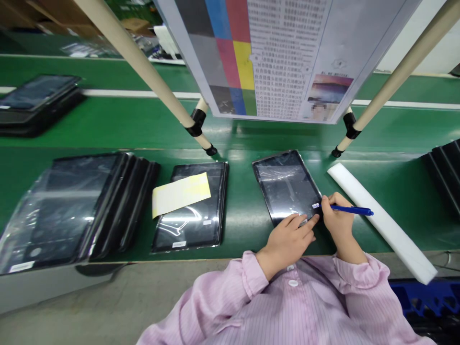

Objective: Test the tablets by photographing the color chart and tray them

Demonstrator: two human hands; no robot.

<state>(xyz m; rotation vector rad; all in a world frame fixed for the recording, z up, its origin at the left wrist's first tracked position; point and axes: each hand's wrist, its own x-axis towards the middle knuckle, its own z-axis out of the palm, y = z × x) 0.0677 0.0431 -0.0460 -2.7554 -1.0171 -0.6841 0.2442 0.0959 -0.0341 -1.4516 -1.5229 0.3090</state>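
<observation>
A black tablet (pixel 287 182) in a clear film lies at a slant on the green bench in front of me. My left hand (pixel 290 238) rests open on its near edge, fingers stretched out over the screen. Between the fingers of my right hand (pixel 338 215) is a blue pen (pixel 354 209), its tip end hidden by the fingers at the tablet's right edge. A small white label (pixel 316 205) sits on the screen close to those fingers.
Left stand bagged tablets with a yellow-white paper slip (pixel 181 194) on top, and a leaning tablet stack (pixel 82 201). A white foam bar (pixel 381 223) lies right. A printed chart board (pixel 273 57) hangs on cream poles (pixel 143 72) ahead. More tablets (pixel 36 103) lie far left.
</observation>
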